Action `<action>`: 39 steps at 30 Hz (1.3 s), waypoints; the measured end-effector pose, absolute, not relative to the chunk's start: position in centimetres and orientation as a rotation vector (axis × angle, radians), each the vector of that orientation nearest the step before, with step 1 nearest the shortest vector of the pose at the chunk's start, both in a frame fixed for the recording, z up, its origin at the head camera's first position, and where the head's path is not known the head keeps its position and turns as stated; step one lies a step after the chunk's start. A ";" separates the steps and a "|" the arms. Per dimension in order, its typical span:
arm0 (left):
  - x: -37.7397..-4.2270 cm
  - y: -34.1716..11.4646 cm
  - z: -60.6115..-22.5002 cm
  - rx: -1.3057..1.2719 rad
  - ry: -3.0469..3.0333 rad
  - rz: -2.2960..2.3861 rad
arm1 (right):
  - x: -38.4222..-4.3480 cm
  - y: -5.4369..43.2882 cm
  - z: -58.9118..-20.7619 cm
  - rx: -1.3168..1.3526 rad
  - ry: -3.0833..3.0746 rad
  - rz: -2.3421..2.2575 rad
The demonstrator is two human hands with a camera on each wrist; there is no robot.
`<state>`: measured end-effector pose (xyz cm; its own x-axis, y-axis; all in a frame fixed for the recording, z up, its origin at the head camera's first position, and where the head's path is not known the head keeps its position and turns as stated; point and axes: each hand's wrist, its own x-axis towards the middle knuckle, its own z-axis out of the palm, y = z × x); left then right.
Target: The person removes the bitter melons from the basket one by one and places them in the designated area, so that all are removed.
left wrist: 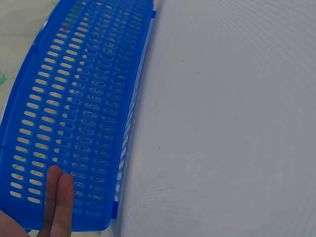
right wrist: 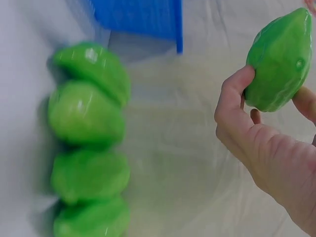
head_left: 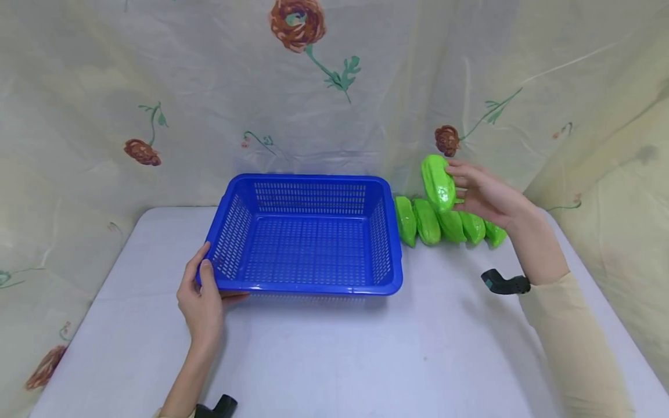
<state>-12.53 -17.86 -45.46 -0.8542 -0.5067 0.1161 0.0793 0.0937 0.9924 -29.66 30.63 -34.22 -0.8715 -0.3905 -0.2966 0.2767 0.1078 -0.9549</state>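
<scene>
A blue perforated plastic basket (head_left: pixel 308 288) stands in the middle of the table, nothing inside it. My left hand (head_left: pixel 201 299) grips its near left corner, thumb at the rim and other fingers around the outside. Two of those fingers (left wrist: pixel 63 202) lie along the slotted wall in the left wrist view. Raised behind the table's right part, my right hand (head_left: pixel 488 194) holds a glossy, ridged, oblong green fruit (head_left: pixel 438 183) between thumb and fingers. In the right wrist view this fruit (right wrist: pixel 280 61) tapers to a point. Below it sits a row of several similar green fruits (head_left: pixel 427 223).
The fruit row runs rightward from the basket's right side along the table's back. A white cloth covers the table (head_left: pixel 334 360). Pale flower-print sheeting (head_left: pixel 204 75) hangs behind and at both sides. A black device (head_left: pixel 504 283) is on the right wrist.
</scene>
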 end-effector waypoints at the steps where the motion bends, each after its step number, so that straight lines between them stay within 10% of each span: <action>1: -12.5 -17.9 -45.5 0.413 -1.938 -1.823 | -29.7 31.4 -34.4 -0.101 1.905 -1.825; 39: -12.5 -18.0 -45.5 0.436 -1.984 -1.786 | -30.2 46.4 -40.5 0.329 1.640 -2.073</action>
<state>-12.49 -17.96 -45.47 -0.8565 -0.5048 0.1074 0.0540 0.1193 0.9914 -30.20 46.39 -40.51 -0.8590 -0.2144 -0.4650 0.5018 -0.1720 -0.8477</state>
